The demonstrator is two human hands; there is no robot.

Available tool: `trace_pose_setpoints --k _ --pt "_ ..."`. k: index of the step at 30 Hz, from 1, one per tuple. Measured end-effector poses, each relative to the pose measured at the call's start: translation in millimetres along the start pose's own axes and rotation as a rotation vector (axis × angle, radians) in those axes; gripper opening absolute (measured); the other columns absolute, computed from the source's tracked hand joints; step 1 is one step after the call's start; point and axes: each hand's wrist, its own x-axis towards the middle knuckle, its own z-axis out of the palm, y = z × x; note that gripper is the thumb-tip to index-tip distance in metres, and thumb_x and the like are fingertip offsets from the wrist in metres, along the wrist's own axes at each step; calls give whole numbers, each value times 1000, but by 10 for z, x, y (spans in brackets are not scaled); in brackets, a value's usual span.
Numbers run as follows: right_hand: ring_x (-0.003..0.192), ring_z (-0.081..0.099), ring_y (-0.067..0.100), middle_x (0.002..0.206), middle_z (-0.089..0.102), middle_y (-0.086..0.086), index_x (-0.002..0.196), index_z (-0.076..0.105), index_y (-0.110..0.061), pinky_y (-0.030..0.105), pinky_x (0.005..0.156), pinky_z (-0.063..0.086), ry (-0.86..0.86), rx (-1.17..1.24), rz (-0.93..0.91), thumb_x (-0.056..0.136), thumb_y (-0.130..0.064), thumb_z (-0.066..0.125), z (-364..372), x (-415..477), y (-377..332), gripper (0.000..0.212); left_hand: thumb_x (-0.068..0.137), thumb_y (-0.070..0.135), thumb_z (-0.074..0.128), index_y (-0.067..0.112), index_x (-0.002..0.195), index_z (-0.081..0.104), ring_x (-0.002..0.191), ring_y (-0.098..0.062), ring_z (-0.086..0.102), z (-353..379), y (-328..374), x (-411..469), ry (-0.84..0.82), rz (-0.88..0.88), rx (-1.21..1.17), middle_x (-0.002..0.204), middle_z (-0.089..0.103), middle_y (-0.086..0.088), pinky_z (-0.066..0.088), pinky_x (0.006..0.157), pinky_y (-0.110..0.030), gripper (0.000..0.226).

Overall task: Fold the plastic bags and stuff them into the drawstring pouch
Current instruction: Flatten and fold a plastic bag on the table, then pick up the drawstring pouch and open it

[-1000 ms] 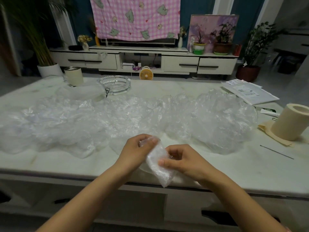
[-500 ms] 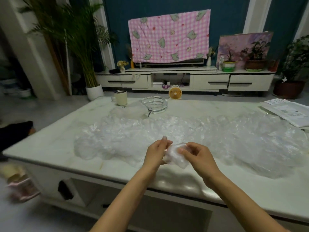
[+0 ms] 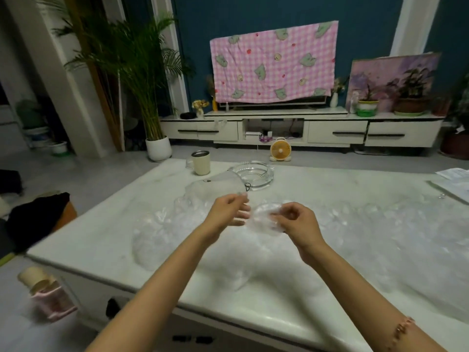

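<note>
A bare table (image 3: 101,237) margin lay at 9 o'clock of the loose bags (image 3: 165,232). The left hand (image 3: 225,213) grip was wide and blurred, with the drawstring pouch (image 3: 218,182) at its 12 o'clock. The right hand (image 3: 294,222) grip pinched the folded bag (image 3: 264,219).

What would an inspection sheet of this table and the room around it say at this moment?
Surface: white table, largely covered by loose plastic bags.
Job's things: folded bag held above the table; drawstring pouch lies beside the glass ashtray.
Clutter: cream mug; papers at the right edge.
Hands: right hand pinches the folded bag; left hand is blurred, grip unclear.
Cables: nothing seen on the table.
Surroundings: orange fan on the floor, potted palm, pink checked cloth on the far wall.
</note>
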Motion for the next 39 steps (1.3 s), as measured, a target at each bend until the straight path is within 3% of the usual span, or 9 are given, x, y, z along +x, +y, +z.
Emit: trace_pose_setpoints --k 3,6,12,15,19,22,26,33,39 --pt "69 51 22 74 53 10 78 51 -12 30 65 45 27 -23 17 80 8 65 -181 241 21 25 98 19 44 9 104 60 93 -24 58 -9 18 656 175 57 332 100 60 -7 46 77 -30 20" --pt "66 57 15 79 61 7 93 54 -12 17 58 47 5 -50 17 81 5 66 -398 387 58 24 98 11 37 10 132 48 123 -32 42 135 -121 1320 131 36 876 133 46 -16 37 97 -37 36" --pt "61 59 -2 86 64 4 95 60 -11 11 56 46 -66 -133 7 80 7 65 -731 657 191 24 100 47 18 24 143 34 141 -36 6 388 -451 2302 46 -217 1324 154 5 -19 14 111 -58 52" --pt "60 58 -4 86 64 3 94 61 -10 11 55 46 -69 -130 15 80 7 65 -787 838 233 22 97 56 19 9 149 18 143 -39 -4 476 -573 2579 154 -381 1338 156 -4 -21 6 108 -66 70" --pt "59 56 -7 87 62 2 96 61 -7 10 55 46 -48 -123 4 81 7 65 -864 1040 263 21 100 46 26 3 146 25 138 -47 15 548 -592 2718 280 -501 1429 153 14 -27 16 105 -67 63" --pt "60 56 -7 88 62 2 98 61 -5 10 56 46 -46 -112 8 81 7 65 -899 1058 290 21 99 19 36 3 139 37 129 -43 35 557 -622 2704 313 -448 1553 143 33 -26 30 104 -59 44" --pt "60 55 -4 86 62 4 93 63 -6 10 54 44 -57 -85 11 80 7 66 -963 989 269 19 95 12 42 4 132 48 124 -37 42 498 -580 2648 384 -341 1627 138 38 -23 36 103 -50 38" --pt "61 57 -1 83 64 4 90 65 -8 11 53 44 -90 -76 1 78 7 68 -945 839 175 19 96 37 43 11 149 15 139 -51 4 191 -644 2401 368 -691 1309 153 2 -28 10 103 -71 66" --pt "58 56 -1 80 64 2 90 64 -6 12 54 44 -104 -76 25 79 8 65 -822 877 180 18 86 51 52 5 143 26 132 -39 35 31 -886 2474 310 -644 1259 145 37 -18 23 104 -63 78"
